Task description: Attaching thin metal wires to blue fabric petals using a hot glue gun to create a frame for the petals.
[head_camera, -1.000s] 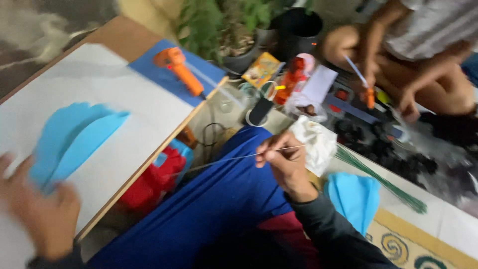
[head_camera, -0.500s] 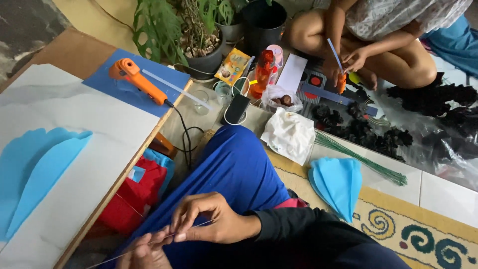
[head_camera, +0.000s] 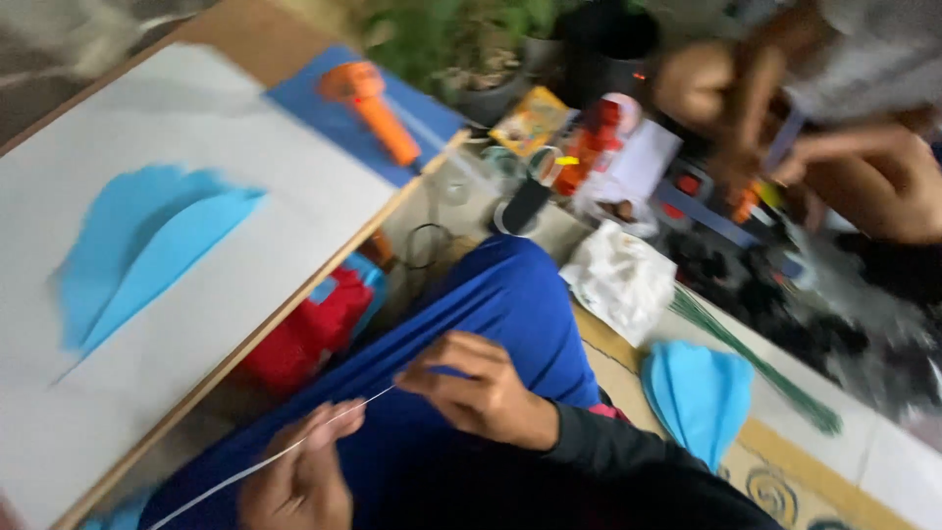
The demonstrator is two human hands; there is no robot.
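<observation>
Right hand point(head_camera: 476, 388): rests over the lap, on the blue cloth of the trouser leg point(head_camera: 510, 304); fingers curled, thumb and forefinger pinched shut on the upper end of a thin, pale, straight wire point(head_camera: 294, 450).

Left hand point(head_camera: 299, 476): low in view, partly cut by the lower edge; fingers closed round the same wire nearer its middle. The wire runs on down and left from this hand toward the lower edge of view.

Low table, white-topped board with wooden edge point(head_camera: 324, 172): to the left of the lap. On it lie light blue paper pieces of petal shape point(head_camera: 147, 250), overlapping one another. At its far end, a dark blue sheet point(head_camera: 339, 118) carries an orange glue gun point(head_camera: 373, 108).

Red and blue packet point(head_camera: 314, 324): under the table edge, beside the blue leg.

Floor to the right: crumpled white plastic bag point(head_camera: 618, 280); just beyond it a bundle of thin green wires point(head_camera: 756, 368) lying slantwise; near the right knee a stack of light blue folded petals point(head_camera: 697, 393). A patterned mat edge point(head_camera: 785, 481) shows beneath.

Far side: a second seated person's hands point(head_camera: 834, 167), blurred, among small mixed items in red, white and yellow; details cannot be made out. Potted green plants point(head_camera: 461, 39) stand behind.
</observation>
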